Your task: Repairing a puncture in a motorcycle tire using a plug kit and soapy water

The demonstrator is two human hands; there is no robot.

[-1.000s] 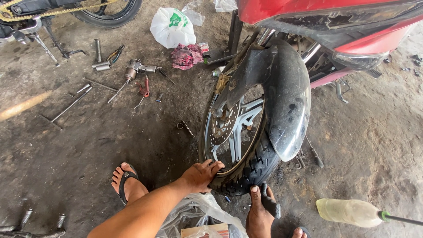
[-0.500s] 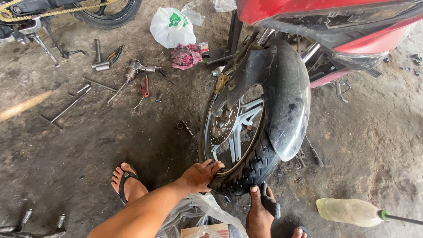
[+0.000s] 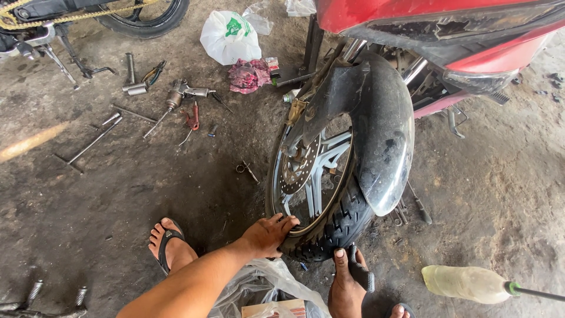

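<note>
My left hand (image 3: 268,235) lies on the lower edge of the black tyre (image 3: 338,227) of a motorbike's front wheel. Its fingers curl over the sidewall where it meets the silver spoked rim (image 3: 315,176). The wheel stands upright under a black mudguard (image 3: 382,135) on a red motorbike (image 3: 435,23). My right foot (image 3: 347,282), in a sandal, presses against the bottom of the tyre. My left foot (image 3: 168,244) stands on the ground to the left. My right hand is out of view.
Tools lie scattered on the dirty concrete at upper left: a long T-bar (image 3: 94,138), sockets (image 3: 132,88), pliers (image 3: 153,73), an air tool (image 3: 179,94). A white plastic bag (image 3: 226,38), a red rag (image 3: 250,76), a plastic bottle (image 3: 465,282) and clear plastic sheeting (image 3: 259,288) lie around.
</note>
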